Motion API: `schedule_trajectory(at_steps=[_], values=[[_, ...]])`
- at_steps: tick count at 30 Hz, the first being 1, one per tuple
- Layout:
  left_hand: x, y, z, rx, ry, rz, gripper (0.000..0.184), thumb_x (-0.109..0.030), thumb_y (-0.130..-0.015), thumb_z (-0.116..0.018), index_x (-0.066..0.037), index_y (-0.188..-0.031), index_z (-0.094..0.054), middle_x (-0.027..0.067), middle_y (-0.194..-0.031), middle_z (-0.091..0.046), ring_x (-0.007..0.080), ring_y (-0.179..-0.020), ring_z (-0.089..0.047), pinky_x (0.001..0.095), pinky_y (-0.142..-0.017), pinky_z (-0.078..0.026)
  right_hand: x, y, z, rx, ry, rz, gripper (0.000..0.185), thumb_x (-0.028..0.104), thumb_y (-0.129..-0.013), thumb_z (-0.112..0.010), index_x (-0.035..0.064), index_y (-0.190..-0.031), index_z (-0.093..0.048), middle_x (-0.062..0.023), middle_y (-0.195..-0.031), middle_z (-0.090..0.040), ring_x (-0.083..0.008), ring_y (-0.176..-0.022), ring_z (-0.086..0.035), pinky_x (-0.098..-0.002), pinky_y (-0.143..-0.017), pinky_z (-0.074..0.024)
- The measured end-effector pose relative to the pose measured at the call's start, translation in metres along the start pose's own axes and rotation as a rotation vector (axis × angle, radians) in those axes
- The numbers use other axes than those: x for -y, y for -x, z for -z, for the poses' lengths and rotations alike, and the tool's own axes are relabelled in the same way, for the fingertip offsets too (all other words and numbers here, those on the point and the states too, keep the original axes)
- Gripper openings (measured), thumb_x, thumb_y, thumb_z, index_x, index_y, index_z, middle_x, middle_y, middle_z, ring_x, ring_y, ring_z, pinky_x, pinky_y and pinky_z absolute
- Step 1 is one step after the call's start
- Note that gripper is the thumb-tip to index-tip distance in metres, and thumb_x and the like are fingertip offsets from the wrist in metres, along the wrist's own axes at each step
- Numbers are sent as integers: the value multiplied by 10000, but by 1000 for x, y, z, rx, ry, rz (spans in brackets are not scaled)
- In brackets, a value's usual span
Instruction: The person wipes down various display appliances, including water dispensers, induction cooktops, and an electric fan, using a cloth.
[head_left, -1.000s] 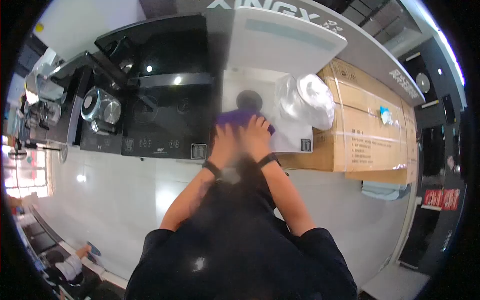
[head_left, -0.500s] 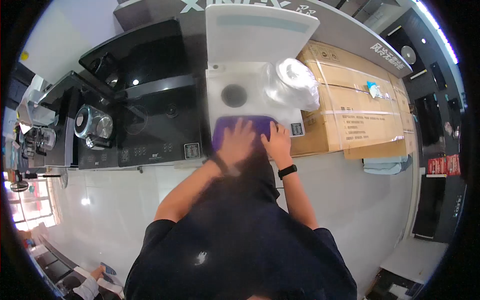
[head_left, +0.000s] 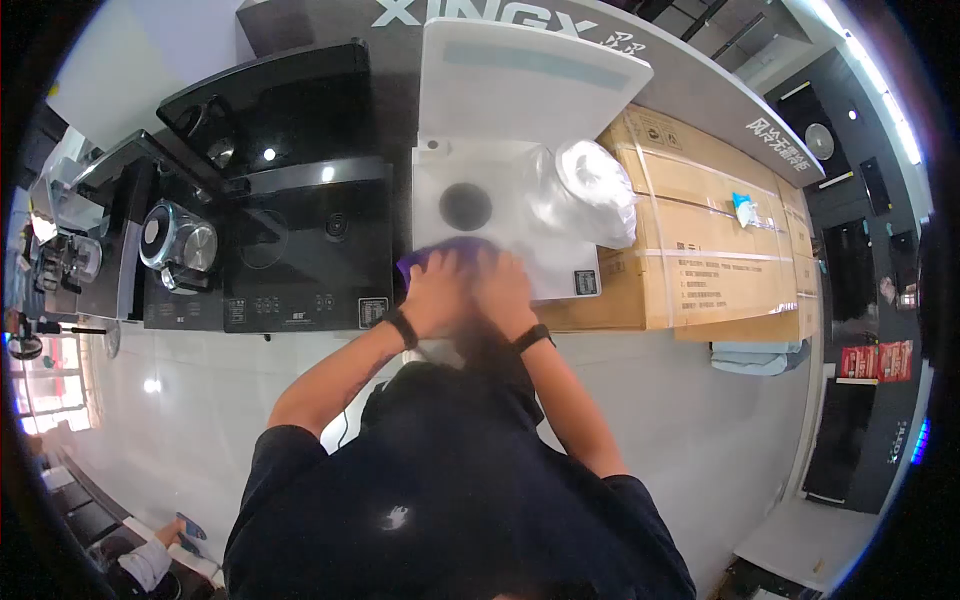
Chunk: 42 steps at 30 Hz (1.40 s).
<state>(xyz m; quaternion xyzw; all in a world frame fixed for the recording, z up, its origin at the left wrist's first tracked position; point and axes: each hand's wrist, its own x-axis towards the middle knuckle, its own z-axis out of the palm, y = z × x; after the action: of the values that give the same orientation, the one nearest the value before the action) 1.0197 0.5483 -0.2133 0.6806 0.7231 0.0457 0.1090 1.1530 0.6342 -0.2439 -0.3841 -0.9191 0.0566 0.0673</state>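
Touching purple cloth [head_left: 452,244], hands [head_left: 434,297] [head_left: 504,293] near white cooktop [head_left: 545,263] edge

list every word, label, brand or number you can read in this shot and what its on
"XINGX", grey panel, top edge; outlined characters beside it are unclear
"风冷无霜", same panel, right end; its last characters are unclear
Cardboard box: print too small
Black cooktop: label and control markings too small
White appliance: corner label too small
Red packets: blurred
Dark panel, far right: lettering too blurred
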Motion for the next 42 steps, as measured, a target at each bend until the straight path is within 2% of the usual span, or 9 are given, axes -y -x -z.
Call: schedule_trajectory(at_steps=[7,13,16,19,25,31,37,40,42], values=[[22,-45,-11,-148,-40,52,561,-353,-825,-582,-35,-1281,-506,216,-1302,-474,389,-1104,-506,557,-789,-486,8,-64,16,167,-41,-50,413,171,-927,-445,-15,-1289,-512,-240,-1101,-586,-389,-990,-601,-464,-857,-491],[50,-82,-25,-224,-80,86,607,-343,-780,-641,-47,-1286,-482,205,-1276,-482,364,-1085,-522,502,-783,-518,5,-116,-26,52,20,-39,364,190,-937,-447,-16,-1229,-513,-227,-1114,-603,-379,-1001,-615,-472,-871,-481],[53,-103,-9,-166,-26,145,580,-332,-791,-642,-63,-1279,-483,196,-1291,-465,362,-1095,-514,504,-798,-524,7,-139,-2,272,-71,-139,449,186,-936,-418,32,-1358,-420,-265,-1199,-543,-419,-1091,-562,-509,-892,-473],[58,-112,8,-140,96,156,568,-340,-796,-639,-68,-1272,-486,187,-1280,-465,367,-1112,-505,507,-796,-534,-1,-151,-8,168,19,-41,372,197,-937,-439,1,-1251,-476,-221,-1127,-609,-374,-1038,-601,-476,-899,-466],[59,-121,9,-225,142,214,564,-365,-760,-692,-51,-1197,-524,169,-1276,-482,353,-1169,-485,493,-897,-486,-9,-169,-23,48,-98,-44,366,202,-929,-440,31,-1247,-494,-216,-1131,-607,-382,-1065,-583,-479,-924,-454],[54,-131,-13,-216,99,368,514,-339,-826,-619,-117,-1265,-468,127,-1275,-471,364,-1116,-505,500,-798,-547,4,-172,18,214,-143,-112,473,178,-890,-501,84,-1347,-428,-252,-1208,-549,-418,-1098,-572,-507,-900,-488],[47,-104,7,-180,158,273,444,-291,-808,-638,-96,-1187,-513,164,-1182,-509,396,-1007,-574,505,-755,-553,-6,-150,-7,61,-45,43,452,185,-901,-494,88,-1341,-455,-245,-1094,-599,-414,-970,-613,-511,-818,-496],[38,-83,3,-215,79,173,456,-274,-785,-657,-53,-1159,-519,191,-1104,-536,399,-898,-620,506,-710,-559,3,-122,-17,-49,-44,-3,307,233,-910,-498,60,-1157,-557,-228,-1028,-635,-397,-972,-614,-505,-827,-490],[26,-68,4,-221,29,175,469,-266,-780,-659,-9,-1145,-513,201,-1028,-556,394,-813,-642,486,-666,-565,5,-102,-11,11,-84,27,306,215,-913,-489,56,-1165,-556,-231,-999,-633,-403,-953,-612,-501,-797,-492]])
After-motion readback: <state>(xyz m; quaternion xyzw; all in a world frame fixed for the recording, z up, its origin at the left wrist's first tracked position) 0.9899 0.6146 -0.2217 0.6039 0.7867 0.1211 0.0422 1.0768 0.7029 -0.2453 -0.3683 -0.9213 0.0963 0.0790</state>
